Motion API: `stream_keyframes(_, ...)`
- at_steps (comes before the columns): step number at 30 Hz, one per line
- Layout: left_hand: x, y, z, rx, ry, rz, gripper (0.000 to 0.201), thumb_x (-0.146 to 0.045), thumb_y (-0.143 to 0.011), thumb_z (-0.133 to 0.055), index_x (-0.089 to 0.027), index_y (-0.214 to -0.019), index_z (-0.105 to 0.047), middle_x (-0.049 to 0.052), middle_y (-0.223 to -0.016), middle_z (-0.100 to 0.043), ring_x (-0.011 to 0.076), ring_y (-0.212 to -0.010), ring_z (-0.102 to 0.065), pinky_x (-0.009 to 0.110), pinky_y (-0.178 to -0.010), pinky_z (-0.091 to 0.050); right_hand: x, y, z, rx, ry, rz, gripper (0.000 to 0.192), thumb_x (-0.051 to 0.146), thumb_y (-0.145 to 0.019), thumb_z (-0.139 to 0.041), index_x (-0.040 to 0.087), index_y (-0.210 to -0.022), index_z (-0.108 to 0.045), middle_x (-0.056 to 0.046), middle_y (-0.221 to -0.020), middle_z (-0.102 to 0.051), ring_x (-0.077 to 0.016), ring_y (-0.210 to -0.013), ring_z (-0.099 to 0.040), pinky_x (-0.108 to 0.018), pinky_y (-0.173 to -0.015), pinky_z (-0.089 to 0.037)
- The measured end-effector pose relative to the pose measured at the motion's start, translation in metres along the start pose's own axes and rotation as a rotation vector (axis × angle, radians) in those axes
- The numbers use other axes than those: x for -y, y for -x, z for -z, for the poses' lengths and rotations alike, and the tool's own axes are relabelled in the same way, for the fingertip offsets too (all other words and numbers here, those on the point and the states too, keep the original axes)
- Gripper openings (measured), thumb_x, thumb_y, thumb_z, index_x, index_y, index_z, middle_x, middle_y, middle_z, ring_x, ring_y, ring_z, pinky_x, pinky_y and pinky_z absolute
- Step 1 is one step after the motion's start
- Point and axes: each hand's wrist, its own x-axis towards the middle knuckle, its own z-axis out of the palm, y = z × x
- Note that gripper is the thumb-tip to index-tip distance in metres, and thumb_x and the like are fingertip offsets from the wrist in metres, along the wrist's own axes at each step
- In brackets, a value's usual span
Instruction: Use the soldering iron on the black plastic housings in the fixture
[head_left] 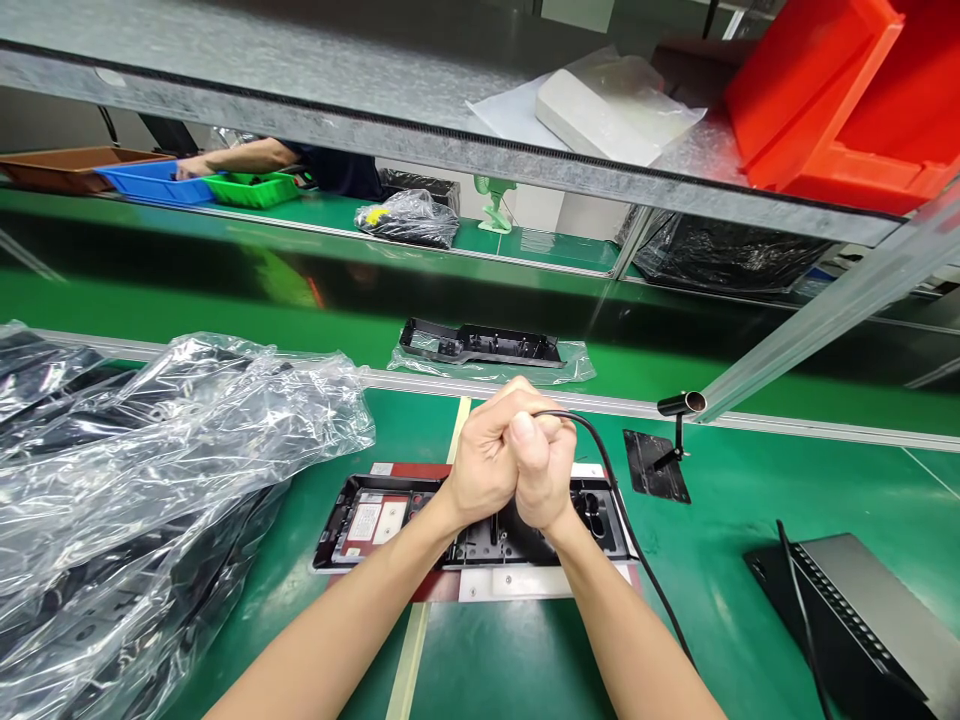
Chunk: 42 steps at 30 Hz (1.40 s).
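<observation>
Both my hands are closed and pressed together above a black plastic housing [480,545]. My left hand [487,455] makes a fist against the fingers of my right hand [546,460]. A black cable [600,440] comes out at the top of the right hand and curves down to the right, past the housing's end. Both fists seem to grip this cable, though its end is hidden inside them. The housing lies open side up on a red and white fixture [525,583], partly covered by my hands and forearms.
Plastic-wrapped black parts [172,450] fill the left side. Another black housing [480,345] lies on plastic behind. A metal tube holder [681,405] and a grey-black panel [862,610] are at right. Overhead runs a shelf [337,130] with a red bin [825,120]. A co-worker's hand [196,167] reaches into a blue tray.
</observation>
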Motion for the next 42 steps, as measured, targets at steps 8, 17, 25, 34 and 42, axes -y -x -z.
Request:
stream_keyframes(8, -0.0021, -0.0012, -0.0005, -0.004, 0.004, 0.016, 0.022, -0.031, -0.098, -0.057, -0.017, -0.092, -0.073, 0.007, -0.085, -0.066, 0.0189, -0.079, -0.061, 0.034, -0.071, -0.054, 0.0006, -0.0007, -0.0004, -0.001, -0.013, -0.011, 0.048, 0.047, -0.091, -0.05, 0.025, -0.054, -0.03, 0.004, -0.055, -0.027, -0.0131, -0.054, -0.033, -0.03, -0.055, -0.034)
stream_keyframes(17, -0.0019, -0.0009, -0.0002, -0.004, 0.003, -0.002, 0.021, -0.029, -0.099, -0.057, -0.017, -0.092, -0.073, 0.007, -0.087, -0.067, 0.019, -0.08, -0.063, 0.033, -0.07, -0.053, 0.0013, -0.0005, -0.0004, -0.006, 0.015, -0.011, 0.048, 0.049, -0.091, -0.05, 0.025, -0.054, -0.03, 0.004, -0.055, -0.027, -0.0133, -0.054, -0.034, -0.03, -0.055, -0.036)
stream_keyframes(25, -0.0012, -0.0018, -0.0005, -0.012, 0.005, -0.008, 0.019, -0.03, -0.098, -0.058, -0.017, -0.091, -0.071, 0.006, -0.085, -0.065, 0.0179, -0.078, -0.062, 0.033, -0.07, -0.054, 0.001, 0.0, -0.0003, -0.006, 0.036, -0.033, 0.048, 0.051, -0.09, -0.049, 0.025, -0.054, -0.03, 0.004, -0.053, -0.028, -0.0139, -0.054, -0.036, -0.03, -0.053, -0.037)
stream_keyframes(34, -0.0005, -0.0003, -0.0008, -0.012, 0.007, -0.012, 0.018, -0.028, -0.098, -0.058, -0.017, -0.096, -0.073, 0.006, -0.087, -0.065, 0.0173, -0.079, -0.062, 0.031, -0.069, -0.053, 0.0005, -0.0001, 0.0002, 0.002, -0.01, 0.002, 0.048, 0.047, -0.093, -0.05, 0.025, -0.054, -0.032, 0.004, -0.054, -0.028, -0.0133, -0.053, -0.034, -0.031, -0.056, -0.037)
stream_keyframes(42, -0.0013, -0.0007, -0.0006, 0.002, 0.022, 0.009, 0.02, -0.03, -0.098, -0.058, -0.018, -0.094, -0.073, 0.006, -0.087, -0.065, 0.0187, -0.08, -0.062, 0.034, -0.072, -0.053, 0.0013, 0.0002, 0.0005, 0.021, -0.062, 0.009, 0.047, 0.042, -0.093, -0.05, 0.025, -0.054, -0.03, 0.004, -0.055, -0.028, -0.0132, -0.053, -0.031, -0.032, -0.056, -0.035)
